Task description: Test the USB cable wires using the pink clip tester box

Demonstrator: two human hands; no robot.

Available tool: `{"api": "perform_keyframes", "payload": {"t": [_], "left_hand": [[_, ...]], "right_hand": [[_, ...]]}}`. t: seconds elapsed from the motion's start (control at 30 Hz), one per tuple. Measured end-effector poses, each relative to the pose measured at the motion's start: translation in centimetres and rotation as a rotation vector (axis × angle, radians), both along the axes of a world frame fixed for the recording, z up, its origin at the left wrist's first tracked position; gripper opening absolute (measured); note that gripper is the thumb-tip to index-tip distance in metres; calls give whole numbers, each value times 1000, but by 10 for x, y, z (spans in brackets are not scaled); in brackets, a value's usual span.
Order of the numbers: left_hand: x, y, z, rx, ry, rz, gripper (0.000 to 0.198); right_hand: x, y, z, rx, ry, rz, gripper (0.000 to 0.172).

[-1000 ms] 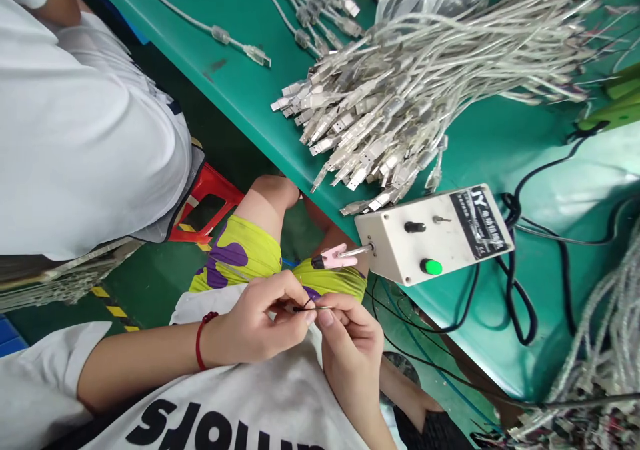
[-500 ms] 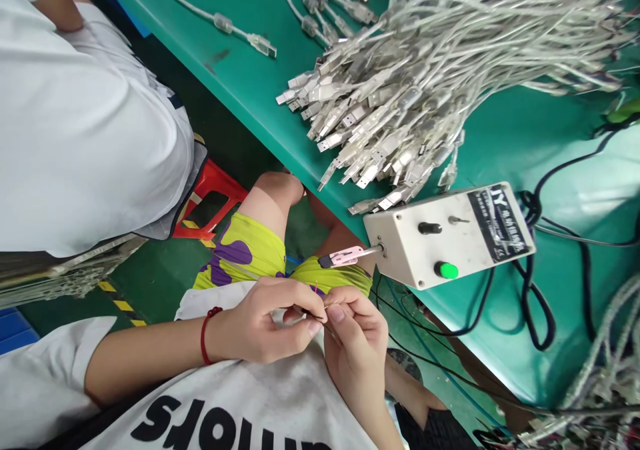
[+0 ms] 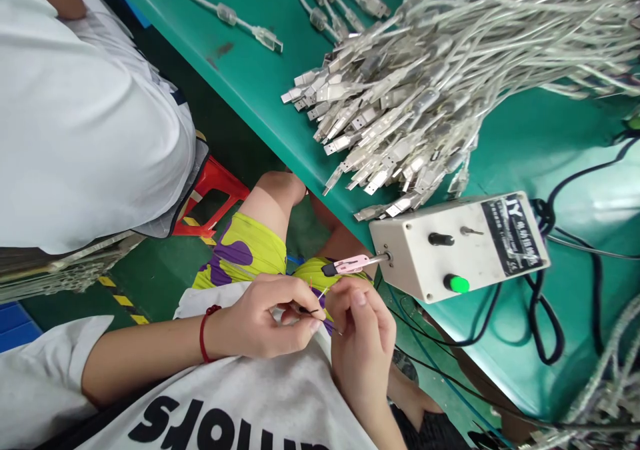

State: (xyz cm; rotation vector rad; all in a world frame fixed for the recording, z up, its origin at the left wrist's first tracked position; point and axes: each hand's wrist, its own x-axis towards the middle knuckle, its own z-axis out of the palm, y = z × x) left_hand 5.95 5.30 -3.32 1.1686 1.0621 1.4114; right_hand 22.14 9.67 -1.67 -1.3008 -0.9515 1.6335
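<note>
1. The green table (image 3: 505, 137) is running across the upper right of the view, its near edge slanting down towards the person's lap.
2. A co-worker in a white shirt (image 3: 75, 117) is sitting at the left, beside a red stool (image 3: 213, 190).
3. A big pile of pale USB cables (image 3: 425, 90) is lying on the table, the metal plugs pointing towards the table's edge.
4. A cream control box (image 3: 450, 250) with a green button (image 3: 457, 283) is sitting at the table's edge, just below the pile; black cords (image 3: 545, 317) are trailing off behind it.
5. A pink clip (image 3: 346, 265) is sticking out from the box's left end on a thin metal rod, hanging just above the hands.
6. The left hand (image 3: 265, 317), a red string at its wrist, is pinching closed on the dark end of a thin wire (image 3: 313, 310) over the lap.
7. The right hand (image 3: 363, 333) is closing thumb and fingers on the same thin wire's fine strands, touching the left hand's fingertips.
8. The thin wire is lying between both hands, below the clip and off the table, with tiny red and pale strands poking upward.
</note>
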Motion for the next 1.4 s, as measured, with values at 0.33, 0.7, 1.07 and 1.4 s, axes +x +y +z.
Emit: {"api": "perform_keyframes", "payload": {"t": [0.33, 0.7, 1.07, 1.4], "left_hand": [[-3, 5, 3, -20, -7, 0, 11], [-3, -1, 5, -143, -12, 34, 8], [4, -3, -6, -180, -37, 232, 16], [-2, 4, 7, -246, 73, 323, 18]], "right_hand": [[10, -8, 0, 295, -102, 47, 13], [10, -10, 7, 390, -228, 114, 3], [-2, 16, -15, 43, -33, -99, 59], [-15, 25, -27, -91, 86, -125, 62]]}}
